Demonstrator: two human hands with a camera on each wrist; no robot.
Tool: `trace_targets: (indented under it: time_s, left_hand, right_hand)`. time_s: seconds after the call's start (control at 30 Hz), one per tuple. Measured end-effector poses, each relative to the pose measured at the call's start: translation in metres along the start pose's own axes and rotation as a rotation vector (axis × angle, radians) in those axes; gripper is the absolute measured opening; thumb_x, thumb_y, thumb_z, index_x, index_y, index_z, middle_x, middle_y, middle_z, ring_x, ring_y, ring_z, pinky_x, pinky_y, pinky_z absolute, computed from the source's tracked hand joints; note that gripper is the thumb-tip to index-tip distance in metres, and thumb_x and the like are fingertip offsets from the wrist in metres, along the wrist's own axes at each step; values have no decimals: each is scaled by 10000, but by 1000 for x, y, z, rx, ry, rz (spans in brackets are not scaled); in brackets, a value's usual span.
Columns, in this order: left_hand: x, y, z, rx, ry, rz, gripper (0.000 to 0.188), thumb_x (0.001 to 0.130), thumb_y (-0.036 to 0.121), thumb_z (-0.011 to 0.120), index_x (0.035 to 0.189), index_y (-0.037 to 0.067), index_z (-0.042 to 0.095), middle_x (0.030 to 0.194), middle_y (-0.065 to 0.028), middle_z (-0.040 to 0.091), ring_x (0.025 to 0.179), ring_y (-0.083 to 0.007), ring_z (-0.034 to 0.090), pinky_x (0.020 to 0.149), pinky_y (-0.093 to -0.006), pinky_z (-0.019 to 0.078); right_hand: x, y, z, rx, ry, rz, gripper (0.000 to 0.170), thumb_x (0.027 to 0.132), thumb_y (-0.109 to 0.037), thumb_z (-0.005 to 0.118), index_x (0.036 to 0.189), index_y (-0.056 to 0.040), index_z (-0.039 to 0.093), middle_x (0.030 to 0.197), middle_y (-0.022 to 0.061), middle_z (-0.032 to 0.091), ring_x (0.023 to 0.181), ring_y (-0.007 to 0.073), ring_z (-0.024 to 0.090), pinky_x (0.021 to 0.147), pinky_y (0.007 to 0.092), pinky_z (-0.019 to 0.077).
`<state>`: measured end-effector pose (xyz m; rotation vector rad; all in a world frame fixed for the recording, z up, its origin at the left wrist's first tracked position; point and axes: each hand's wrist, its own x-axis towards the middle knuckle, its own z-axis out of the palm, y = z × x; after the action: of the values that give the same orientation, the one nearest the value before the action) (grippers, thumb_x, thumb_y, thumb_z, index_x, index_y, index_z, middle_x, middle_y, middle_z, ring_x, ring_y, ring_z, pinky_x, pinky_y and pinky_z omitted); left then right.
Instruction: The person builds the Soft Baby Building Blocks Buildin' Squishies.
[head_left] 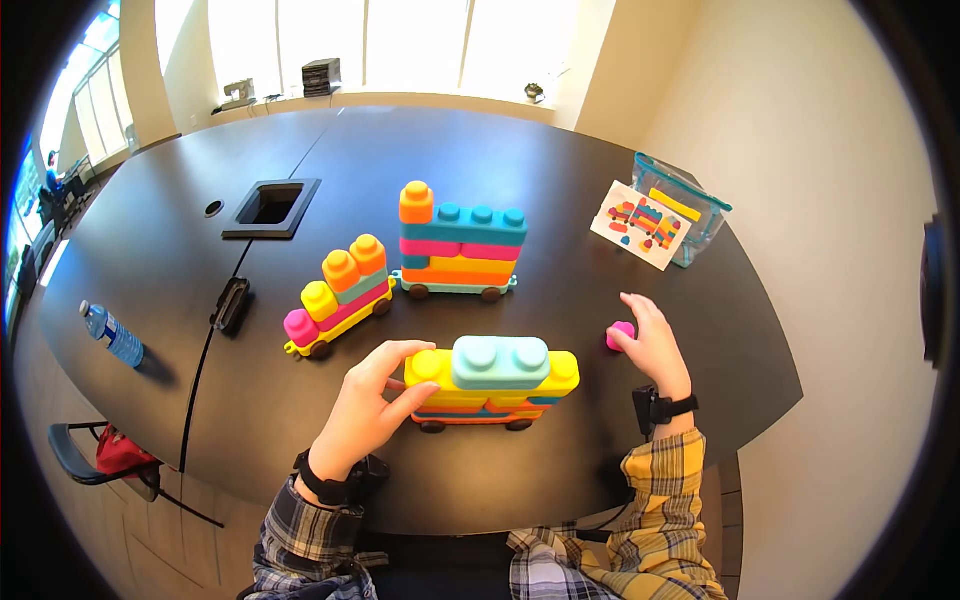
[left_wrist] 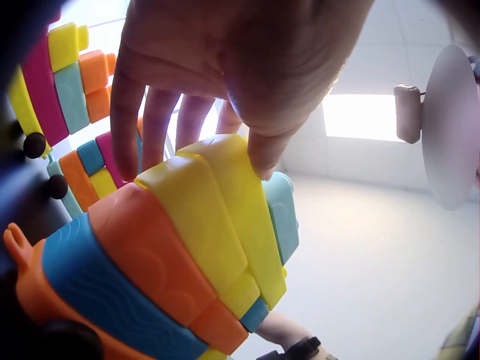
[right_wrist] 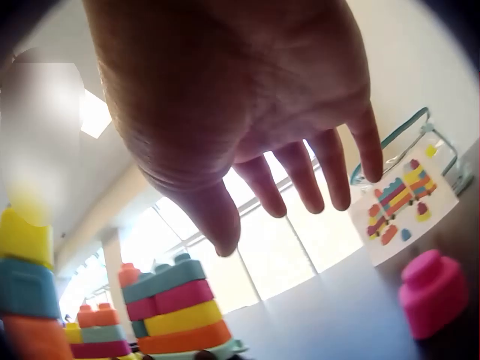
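In the head view my left hand grips the left end of a block wagon, built in orange, blue and yellow layers on dark wheels. The left wrist view shows the thumb on one side of its yellow top block and the fingers on the other. A pale teal block sits on top of the yellow ones. My right hand hovers with fingers spread beside a small pink block, partly covered by the thumb in the head view. The right wrist view has this pink block apart from the fingers.
Beyond the wagon stand a taller block car and a lower block car, end to end. A picture card leans against a clear zip bag. Left lie a water bottle and a dark case, near a table socket recess.
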<state>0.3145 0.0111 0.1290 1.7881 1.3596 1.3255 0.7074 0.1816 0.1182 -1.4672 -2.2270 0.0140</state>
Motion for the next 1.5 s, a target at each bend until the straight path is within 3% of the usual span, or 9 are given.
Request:
trace_targets:
  time_s: [0.2,0.37,0.47,0.53,0.6,0.8,1.27,1.37,1.5]
  left_hand:
    - [-1,1,1,-15,1,-24,395,953,119,759,1319,32,637,1234,-118,689,1105,-239,706,853,-341,632]
    - [-1,-2,2,-16,-6,-30,398,955,117,757,1323,31,634,1248,-113,689,1105,-234,707,853,-343,632]
    - [-1,-3,2,-33,-5,-37,401,954,110,756,1328,32,632,1253,-108,690,1110,-225,706,848,-340,630]
    - [-1,-1,2,-36,0,-36,403,954,102,754,1332,34,632,1250,-105,689,1123,-219,701,845,-334,628]
    - [-2,-3,3,-40,-3,-46,403,954,100,754,1333,34,632,1250,-105,689,1130,-217,698,844,-330,626]
    - [-2,-5,2,-50,-4,-59,408,952,101,747,1336,40,626,1275,-94,692,1140,-198,688,845,-315,605]
    - [-2,-5,1,-73,-27,-103,456,948,116,742,1378,59,600,1253,-87,694,1162,-205,673,888,-325,576]
    - [0,0,-2,201,-23,141,530,930,119,772,1415,53,569,1224,-116,687,1152,-215,676,878,-338,593]
    - [-4,16,-10,224,-164,-106,583,893,112,817,1402,19,550,1174,-146,700,1037,-256,725,842,-352,619]
  right_hand:
    - [-10,44,28,25,-158,61,511,865,-130,782,1344,-42,629,1330,162,664,1189,397,654,1011,446,552]
    - [-8,26,21,80,-22,58,551,848,-79,802,1356,-36,594,1255,185,682,1113,377,691,983,421,567]
    - [-3,-24,-9,397,66,153,547,827,-73,846,1317,-31,606,1207,137,692,1089,278,702,979,392,566]
    - [-7,-51,-24,984,27,75,547,814,-81,882,1288,-31,613,1165,62,678,1087,190,675,987,360,552]
    - [-12,-80,-44,1051,-39,-105,503,846,-48,855,1298,-25,635,1201,48,635,1121,179,653,1007,344,534]
    - [-15,-107,-40,869,-91,-377,511,824,-73,875,1297,-38,685,1207,102,664,1108,234,659,984,359,529]
    - [-25,-111,-25,889,-230,-261,637,825,-151,878,1397,-37,624,1352,139,683,1256,290,650,1094,399,489]
    - [-30,-99,-6,905,-294,-207,706,805,-184,906,1423,-35,598,1397,147,665,1301,304,627,1122,404,473]
    - [-31,-87,12,721,-534,-268,687,788,-181,919,1381,-18,611,1338,146,692,1245,297,652,1096,399,494]
